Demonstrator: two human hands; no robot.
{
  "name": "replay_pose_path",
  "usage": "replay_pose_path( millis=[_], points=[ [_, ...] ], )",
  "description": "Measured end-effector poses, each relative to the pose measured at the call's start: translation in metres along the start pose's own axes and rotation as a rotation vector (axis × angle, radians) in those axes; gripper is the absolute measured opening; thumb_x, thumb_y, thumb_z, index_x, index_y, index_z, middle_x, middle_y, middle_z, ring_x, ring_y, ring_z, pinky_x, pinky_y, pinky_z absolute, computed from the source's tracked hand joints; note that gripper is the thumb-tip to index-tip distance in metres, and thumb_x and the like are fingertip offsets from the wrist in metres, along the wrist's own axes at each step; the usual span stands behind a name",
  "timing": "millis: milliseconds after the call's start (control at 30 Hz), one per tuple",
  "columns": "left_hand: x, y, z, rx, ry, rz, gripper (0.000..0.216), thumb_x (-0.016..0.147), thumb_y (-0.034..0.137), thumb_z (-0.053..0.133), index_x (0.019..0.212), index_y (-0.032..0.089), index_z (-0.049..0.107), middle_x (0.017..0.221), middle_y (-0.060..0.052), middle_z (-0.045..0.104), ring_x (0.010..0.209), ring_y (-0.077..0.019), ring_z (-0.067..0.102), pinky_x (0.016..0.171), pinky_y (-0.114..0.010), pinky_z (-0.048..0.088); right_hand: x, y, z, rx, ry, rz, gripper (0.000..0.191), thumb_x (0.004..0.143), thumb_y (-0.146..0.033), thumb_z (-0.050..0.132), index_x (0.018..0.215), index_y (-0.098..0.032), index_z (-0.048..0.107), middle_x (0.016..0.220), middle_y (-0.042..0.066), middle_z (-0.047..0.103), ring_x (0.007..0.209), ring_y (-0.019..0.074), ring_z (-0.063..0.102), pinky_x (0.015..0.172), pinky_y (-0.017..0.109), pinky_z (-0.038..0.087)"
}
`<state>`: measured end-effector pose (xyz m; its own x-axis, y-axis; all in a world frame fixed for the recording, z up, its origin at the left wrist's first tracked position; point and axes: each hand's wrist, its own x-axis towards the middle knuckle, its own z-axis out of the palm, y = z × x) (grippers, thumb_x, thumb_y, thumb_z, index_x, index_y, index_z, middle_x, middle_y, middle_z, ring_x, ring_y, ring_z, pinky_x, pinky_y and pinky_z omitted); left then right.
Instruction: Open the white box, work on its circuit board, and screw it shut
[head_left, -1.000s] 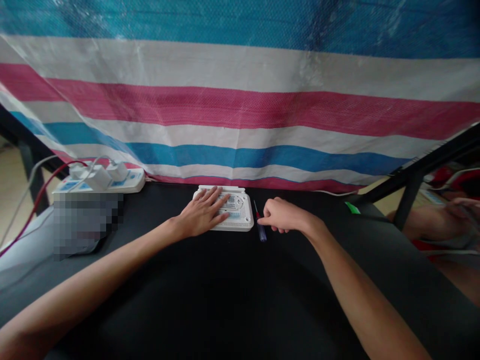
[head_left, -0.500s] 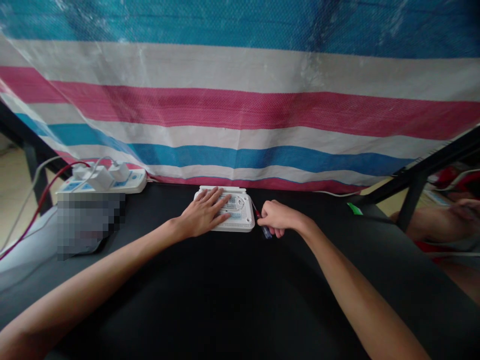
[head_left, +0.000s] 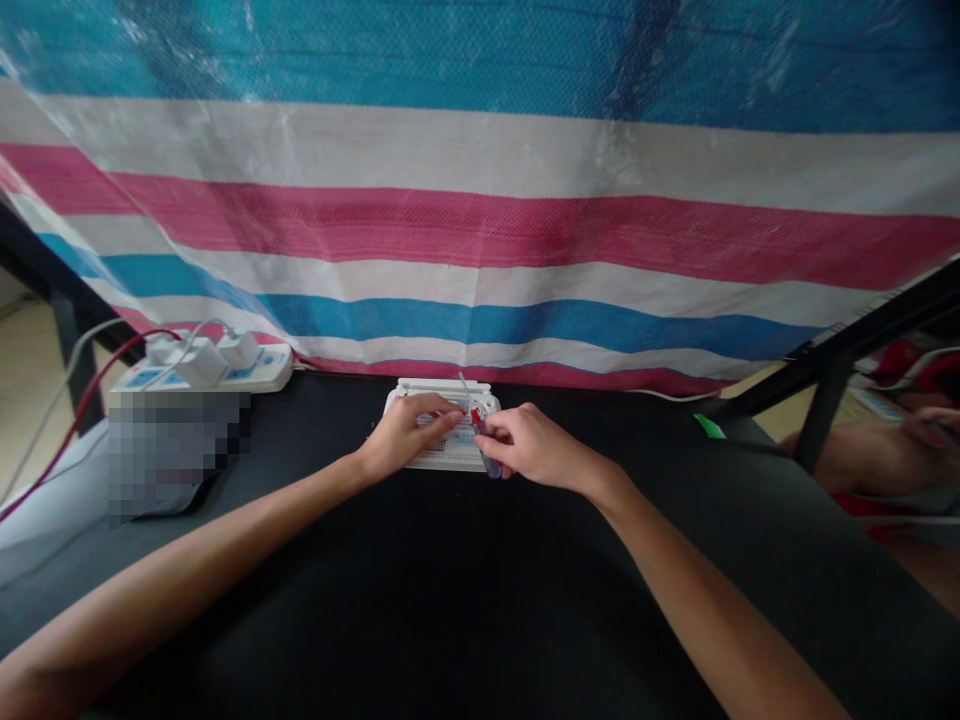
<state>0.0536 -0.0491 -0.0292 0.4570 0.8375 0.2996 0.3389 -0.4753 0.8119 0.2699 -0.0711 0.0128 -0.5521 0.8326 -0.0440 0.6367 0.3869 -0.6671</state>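
Observation:
A white vented plastic case (head_left: 450,461), like a router's, lies on the black table against the striped sheet. A white bar runs along its far edge. Over its left part is my left hand (head_left: 405,428), thumb and forefinger drawn together near the middle of the case. Whatever those fingertips pinch is too small to make out. My right hand (head_left: 529,445) grips a screwdriver (head_left: 490,464) with a red and dark blue handle above the right part of the case. Its thin shaft points up and away from me, close by the left fingertips.
A white power strip (head_left: 279,372) with plugs and cords stands at the back left, a grey blurred item (head_left: 169,460) in front of it. To the right lies a small green packet (head_left: 709,427). Behind hangs a striped sheet (head_left: 480,230). Another person's arm (head_left: 862,455) shows at far right.
My right hand has brought the screwdriver left from beside the case to over it, its shaft now raised. My left hand has gone from lying flat on the case to drawn-in fingers.

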Motion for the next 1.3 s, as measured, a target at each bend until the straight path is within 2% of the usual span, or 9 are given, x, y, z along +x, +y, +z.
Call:
replay_pose_path(
  millis=[200,367,533,700,900,1000,1167,1233,1300],
  points=[
    [0.007,-0.026,-0.002,-0.253,0.095,-0.140,0.028,0.084,0.041,0.066,0.089,0.015,0.075,0.088,-0.006,0.075,0.079,-0.0185,0.067,0.074,-0.029,0.052,0.001,0.009,-0.004,-0.008,0.004,0.071,0.022,0.089,-0.029,0.048,0.070,-0.019,0.050,0.064,0.001,0.065,0.046,0.0126,0.063,0.040,0.019,0.039],
    [0.008,-0.027,-0.002,-0.321,0.117,-0.160,0.027,0.081,0.040,0.069,0.087,0.014,0.074,0.088,-0.007,0.074,0.079,-0.0177,0.066,0.075,-0.029,0.052,0.000,0.008,-0.005,-0.054,0.009,0.104,0.018,0.087,-0.027,0.047,0.071,-0.019,0.050,0.063,0.000,0.063,0.043,0.0114,0.060,0.039,0.019,0.038],
    [0.008,-0.021,-0.002,-0.326,0.092,-0.186,0.031,0.079,0.044,0.071,0.085,0.014,0.074,0.086,-0.008,0.073,0.079,-0.0179,0.065,0.074,-0.029,0.052,0.001,0.005,-0.005,-0.135,0.000,0.132,0.020,0.086,-0.025,0.048,0.067,-0.020,0.048,0.061,0.001,0.063,0.045,0.0117,0.059,0.043,0.020,0.036],
    [0.007,-0.013,-0.003,-0.348,0.042,-0.187,0.038,0.082,0.046,0.069,0.100,0.013,0.073,0.088,-0.007,0.072,0.077,-0.0167,0.064,0.069,-0.027,0.049,0.001,-0.004,-0.006,-0.248,0.014,0.110,0.022,0.086,-0.022,0.051,0.065,-0.019,0.052,0.065,0.003,0.066,0.052,0.0118,0.057,0.050,0.023,0.031],
    [0.007,-0.011,-0.004,-0.263,-0.036,-0.142,0.032,0.083,0.045,0.067,0.080,0.014,0.075,0.073,-0.003,0.069,0.067,-0.0139,0.058,0.063,-0.025,0.045,0.003,-0.002,0.003,-0.279,-0.009,0.011,0.023,0.089,-0.024,0.052,0.067,-0.019,0.055,0.062,0.001,0.061,0.056,0.0122,0.051,0.054,0.026,0.026],
    [0.007,-0.012,-0.003,-0.351,0.035,-0.181,0.028,0.079,0.041,0.072,0.079,0.014,0.075,0.076,-0.004,0.070,0.070,-0.0145,0.060,0.067,-0.026,0.046,0.004,-0.001,0.007,-0.282,-0.025,-0.013,0.022,0.094,-0.026,0.050,0.075,-0.019,0.057,0.067,0.002,0.063,0.059,0.0130,0.052,0.056,0.026,0.027],
    [0.010,-0.008,-0.007,-0.711,0.309,-0.220,0.027,0.083,0.041,0.068,0.075,0.015,0.064,0.075,-0.003,0.066,0.072,-0.0130,0.063,0.070,-0.025,0.050,0.003,-0.003,0.005,-0.312,-0.046,-0.006,0.022,0.098,-0.029,0.047,0.083,-0.019,0.060,0.072,0.004,0.066,0.064,0.0155,0.058,0.059,0.027,0.030],
    [0.011,-0.007,-0.012,-0.753,0.328,-0.224,0.029,0.087,0.044,0.063,0.078,0.017,0.059,0.067,0.001,0.059,0.059,-0.0100,0.058,0.059,-0.023,0.047,0.003,-0.003,0.000,-0.272,0.039,0.011,0.023,0.099,-0.029,0.044,0.087,-0.018,0.061,0.076,0.005,0.068,0.066,0.0167,0.060,0.061,0.027,0.034],
    [0.011,-0.006,-0.016,-0.629,0.249,-0.212,0.030,0.090,0.046,0.059,0.081,0.018,0.060,0.058,0.006,0.049,0.045,-0.0068,0.045,0.047,-0.020,0.038,0.002,-0.002,-0.006,-0.180,0.176,-0.009,0.026,0.100,-0.029,0.042,0.092,-0.018,0.063,0.085,0.007,0.071,0.076,0.0185,0.065,0.067,0.027,0.039]
  ],
)
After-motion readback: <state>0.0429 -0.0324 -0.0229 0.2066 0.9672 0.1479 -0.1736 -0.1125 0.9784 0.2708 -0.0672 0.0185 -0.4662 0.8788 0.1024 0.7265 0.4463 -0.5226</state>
